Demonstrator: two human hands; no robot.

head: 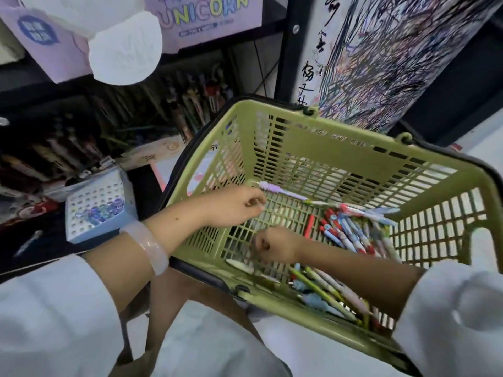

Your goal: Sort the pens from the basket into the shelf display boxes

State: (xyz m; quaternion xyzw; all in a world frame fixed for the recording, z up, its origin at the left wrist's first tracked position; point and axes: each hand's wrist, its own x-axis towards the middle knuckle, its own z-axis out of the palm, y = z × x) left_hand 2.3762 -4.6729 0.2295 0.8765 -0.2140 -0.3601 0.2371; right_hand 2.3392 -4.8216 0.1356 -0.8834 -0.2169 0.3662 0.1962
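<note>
- The green plastic basket (304, 148) sits in front of the person, tilted towards them, with its mesh floor bare on the left and the pens (351, 232) heaped on the right and near sides.
- The left hand (234, 206) reaches into the basket, fingers curled, pinching the end of a lilac pen (283, 192) that lies against the far wall.
- The right hand (275, 244) is low in the basket with its fingers curled under; whether its grip closes on a pen I cannot tell, since the spot is blurred.
- The pens look light, stiff and smooth, so they likely slip and roll; a pinch at mid-barrel should steady one better than a hold on the tip.
- Several carry moulded toppers, probably the weaker part to pull on.
- A pale blue display box (109, 224) with rows of holes stands on the shelf to the left, partly filled; the holes suggest pens go in upright, one at a time.
</note>
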